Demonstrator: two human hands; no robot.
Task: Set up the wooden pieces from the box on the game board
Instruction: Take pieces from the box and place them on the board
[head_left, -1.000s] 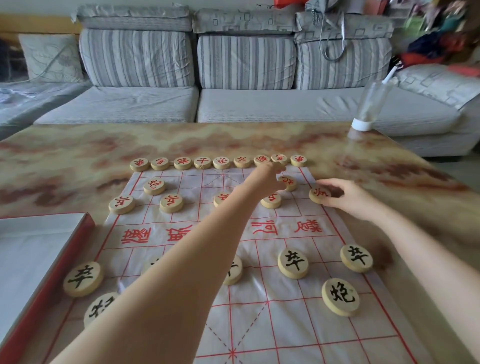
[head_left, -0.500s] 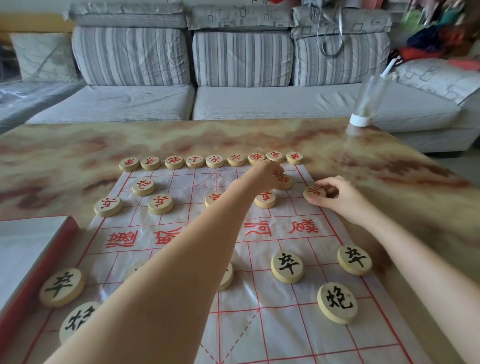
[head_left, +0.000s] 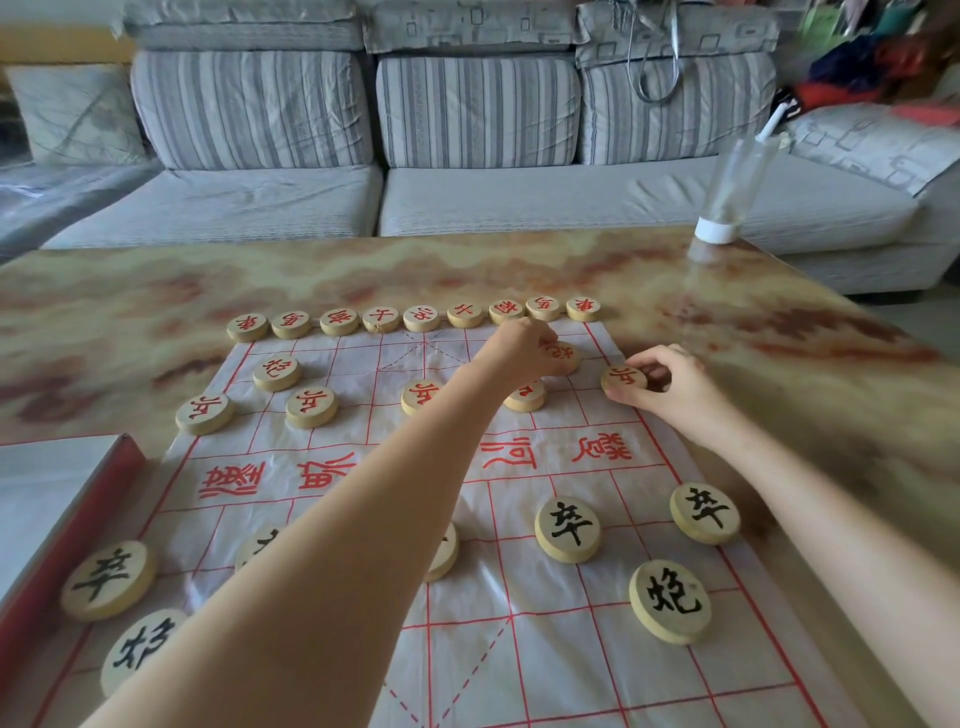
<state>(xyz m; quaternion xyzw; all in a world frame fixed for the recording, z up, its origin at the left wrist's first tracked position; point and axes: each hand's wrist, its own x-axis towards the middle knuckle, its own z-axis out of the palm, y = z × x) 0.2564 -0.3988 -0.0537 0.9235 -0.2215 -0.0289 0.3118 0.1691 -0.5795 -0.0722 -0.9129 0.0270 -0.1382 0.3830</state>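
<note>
A white sheet game board (head_left: 545, 649) with red lines lies on the table. Round wooden pieces with red characters line its far edge (head_left: 421, 318); several more stand in the rows below. Black-lettered pieces (head_left: 567, 529) sit on the near half. My left hand (head_left: 522, 349) reaches far across and is closed on a red-lettered piece (head_left: 563, 356) near the far right. My right hand (head_left: 670, 389) pinches another red-lettered piece (head_left: 623, 378) at the board's right edge. My left forearm hides parts of two near pieces.
The box (head_left: 57, 499), red-rimmed with a pale inside, lies at the left edge. A clear bottle (head_left: 737, 187) stands upside down on its white cap at the table's far right corner. A grey striped sofa (head_left: 467, 145) runs behind the marbled table (head_left: 130, 312).
Both hands stay on the same two red-lettered pieces near the far right. The camera has shifted slightly; the pieces show no clear movement.
</note>
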